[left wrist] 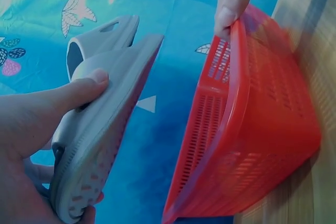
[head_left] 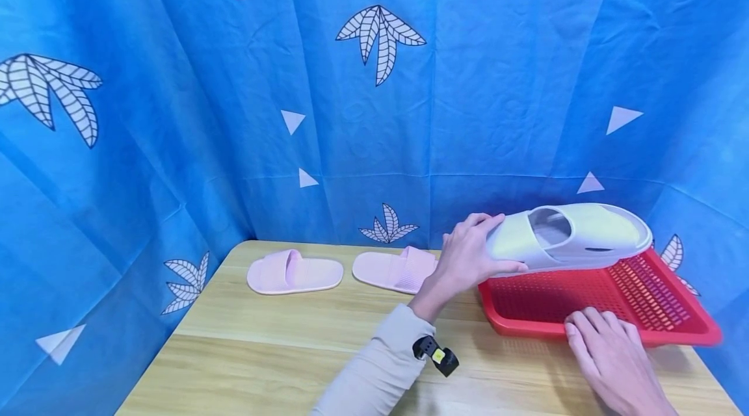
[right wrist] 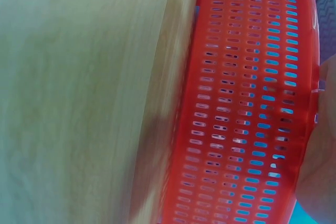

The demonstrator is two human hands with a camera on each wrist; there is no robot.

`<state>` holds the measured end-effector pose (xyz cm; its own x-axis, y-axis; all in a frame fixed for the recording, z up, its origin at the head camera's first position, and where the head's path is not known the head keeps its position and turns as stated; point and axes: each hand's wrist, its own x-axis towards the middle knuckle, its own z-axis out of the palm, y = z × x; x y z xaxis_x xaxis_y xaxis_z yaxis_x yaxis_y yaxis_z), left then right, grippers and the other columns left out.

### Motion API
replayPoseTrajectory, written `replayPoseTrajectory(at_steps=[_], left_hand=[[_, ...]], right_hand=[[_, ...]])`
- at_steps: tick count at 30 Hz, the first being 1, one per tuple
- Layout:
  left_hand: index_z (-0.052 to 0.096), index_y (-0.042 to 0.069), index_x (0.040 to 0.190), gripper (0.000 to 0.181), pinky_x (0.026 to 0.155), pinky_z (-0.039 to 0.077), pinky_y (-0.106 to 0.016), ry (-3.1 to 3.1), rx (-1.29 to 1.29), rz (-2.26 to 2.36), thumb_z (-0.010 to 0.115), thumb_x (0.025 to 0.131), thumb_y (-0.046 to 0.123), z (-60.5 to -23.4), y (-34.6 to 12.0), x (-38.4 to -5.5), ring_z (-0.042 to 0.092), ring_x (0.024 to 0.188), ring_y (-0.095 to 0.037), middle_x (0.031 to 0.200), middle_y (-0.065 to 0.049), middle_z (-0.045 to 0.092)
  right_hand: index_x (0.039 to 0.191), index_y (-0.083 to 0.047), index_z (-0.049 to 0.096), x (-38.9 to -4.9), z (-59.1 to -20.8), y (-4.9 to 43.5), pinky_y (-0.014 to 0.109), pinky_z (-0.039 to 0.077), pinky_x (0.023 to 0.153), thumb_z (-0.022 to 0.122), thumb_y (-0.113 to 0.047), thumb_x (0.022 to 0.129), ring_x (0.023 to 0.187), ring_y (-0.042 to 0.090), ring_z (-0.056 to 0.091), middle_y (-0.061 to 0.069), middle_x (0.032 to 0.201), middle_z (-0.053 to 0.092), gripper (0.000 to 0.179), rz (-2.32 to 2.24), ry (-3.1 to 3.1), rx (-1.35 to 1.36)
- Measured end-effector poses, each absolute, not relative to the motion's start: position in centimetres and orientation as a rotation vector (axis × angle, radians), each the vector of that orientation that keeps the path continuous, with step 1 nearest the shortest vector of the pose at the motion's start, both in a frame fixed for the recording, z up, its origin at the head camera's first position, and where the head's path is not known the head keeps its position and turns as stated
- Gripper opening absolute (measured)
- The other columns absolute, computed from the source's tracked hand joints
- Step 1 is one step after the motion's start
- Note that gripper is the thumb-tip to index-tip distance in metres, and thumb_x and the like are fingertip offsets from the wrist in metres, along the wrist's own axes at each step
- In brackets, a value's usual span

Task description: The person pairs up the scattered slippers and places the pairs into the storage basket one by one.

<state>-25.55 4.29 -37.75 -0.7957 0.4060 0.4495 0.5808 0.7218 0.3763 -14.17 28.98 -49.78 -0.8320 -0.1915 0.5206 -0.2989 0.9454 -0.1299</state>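
Observation:
My left hand [head_left: 468,253] grips a pale grey slide slipper [head_left: 608,234] by one end and holds it above the basket. In the left wrist view the thumb presses on the slipper's [left wrist: 123,77] side, and its holed sole shows. My right hand [head_left: 614,357] holds the near rim of the red plastic basket [head_left: 526,331], fingers over the edge. From the right wrist, the slotted basket wall [right wrist: 236,103] fills much of the view, and only part of the hand [right wrist: 320,166] appears at the edge.
Two pink slippers, one at the left [head_left: 318,274] and one nearer the middle [head_left: 374,268], lie along the back of the wooden table [head_left: 263,357]. My left forearm partly crosses in front of the table. A blue patterned curtain [head_left: 497,78] hangs behind.

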Motion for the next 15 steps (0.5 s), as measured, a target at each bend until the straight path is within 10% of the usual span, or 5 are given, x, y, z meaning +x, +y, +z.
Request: replayPoseTrajectory(at_steps=[15], left_hand=[[0.053,0.027,0.151,0.087,0.076,0.035,-0.027,-2.661,-0.813,-0.755,0.088,0.075,0.052,-39.4,6.5,-25.5,0.047,0.124,-0.014,0.139,0.002,0.053]], right_hand=[[0.099,-0.016,0.066,-14.3,-49.8,29.0,0.049,0.031,0.079,0.064,-0.017,0.096,0.091,0.026,0.049,0.000,0.096,0.059,0.004,0.281,-2.536,0.379]])
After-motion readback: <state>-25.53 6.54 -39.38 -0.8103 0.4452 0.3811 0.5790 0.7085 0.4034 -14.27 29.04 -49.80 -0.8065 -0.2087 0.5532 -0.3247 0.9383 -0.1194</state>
